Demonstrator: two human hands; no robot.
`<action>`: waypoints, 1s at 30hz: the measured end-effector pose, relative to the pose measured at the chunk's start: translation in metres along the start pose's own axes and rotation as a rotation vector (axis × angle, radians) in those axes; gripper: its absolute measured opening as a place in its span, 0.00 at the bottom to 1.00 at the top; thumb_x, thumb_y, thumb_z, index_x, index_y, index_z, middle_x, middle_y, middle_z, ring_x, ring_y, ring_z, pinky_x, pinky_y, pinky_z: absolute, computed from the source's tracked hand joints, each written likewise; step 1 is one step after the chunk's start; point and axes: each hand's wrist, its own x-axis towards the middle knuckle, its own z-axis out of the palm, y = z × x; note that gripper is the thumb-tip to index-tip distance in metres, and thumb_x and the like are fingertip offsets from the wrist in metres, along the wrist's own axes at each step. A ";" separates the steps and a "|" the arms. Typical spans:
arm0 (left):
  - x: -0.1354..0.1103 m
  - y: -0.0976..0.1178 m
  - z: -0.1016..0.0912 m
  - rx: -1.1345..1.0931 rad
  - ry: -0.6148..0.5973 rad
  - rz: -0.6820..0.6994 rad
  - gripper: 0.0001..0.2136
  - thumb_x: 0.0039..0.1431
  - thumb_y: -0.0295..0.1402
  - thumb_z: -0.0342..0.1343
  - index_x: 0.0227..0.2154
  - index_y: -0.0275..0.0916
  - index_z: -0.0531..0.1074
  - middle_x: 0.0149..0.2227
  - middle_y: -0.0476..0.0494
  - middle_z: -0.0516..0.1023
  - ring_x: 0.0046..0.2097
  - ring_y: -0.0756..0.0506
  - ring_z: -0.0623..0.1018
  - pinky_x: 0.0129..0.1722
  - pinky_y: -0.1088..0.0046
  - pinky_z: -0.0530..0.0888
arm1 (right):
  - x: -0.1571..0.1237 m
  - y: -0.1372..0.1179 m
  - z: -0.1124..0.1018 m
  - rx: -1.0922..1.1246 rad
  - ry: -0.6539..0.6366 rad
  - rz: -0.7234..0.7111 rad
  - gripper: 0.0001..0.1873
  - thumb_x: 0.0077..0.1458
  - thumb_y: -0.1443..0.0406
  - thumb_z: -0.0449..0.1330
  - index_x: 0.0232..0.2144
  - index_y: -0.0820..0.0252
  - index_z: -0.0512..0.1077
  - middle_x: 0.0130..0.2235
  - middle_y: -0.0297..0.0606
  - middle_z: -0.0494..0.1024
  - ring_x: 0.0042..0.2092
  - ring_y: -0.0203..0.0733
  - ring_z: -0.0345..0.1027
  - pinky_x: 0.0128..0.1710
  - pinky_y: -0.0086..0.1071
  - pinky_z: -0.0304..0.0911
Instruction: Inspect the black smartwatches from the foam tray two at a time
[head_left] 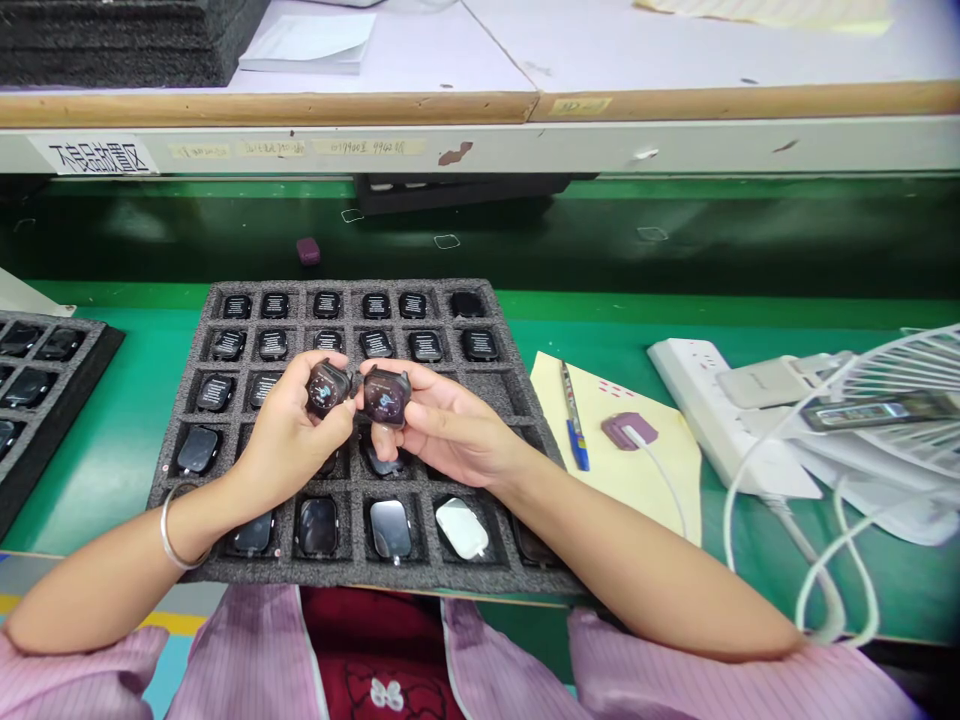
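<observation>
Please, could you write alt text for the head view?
The left hand holds one lit watch, the right hand a second watch, above a foam tray of watches on a green table. To the right lie yellow paper, a pen and a power strip.

The two held watches (385,394) are showing black cases, blue and white marks glowing on their dark screens. The foam tray (360,575) is displaying speckled dark grey, the bench (135,400) green. The paper (607,500) is showing yellow with red marks; the block (619,430) is looking purple, the pen (577,440) partly blue. The power strip (694,385) is gleaming white. Striped sleeves (660,670) are showing pink, the shirt (375,640) deep red.
</observation>
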 end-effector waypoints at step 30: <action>0.015 0.005 -0.006 -0.653 -0.079 -0.325 0.23 0.54 0.42 0.70 0.48 0.39 0.70 0.37 0.47 0.83 0.29 0.48 0.84 0.33 0.72 0.84 | 0.009 0.002 -0.013 -0.097 0.270 -0.085 0.24 0.57 0.63 0.74 0.53 0.56 0.72 0.44 0.37 0.86 0.33 0.37 0.81 0.35 0.29 0.75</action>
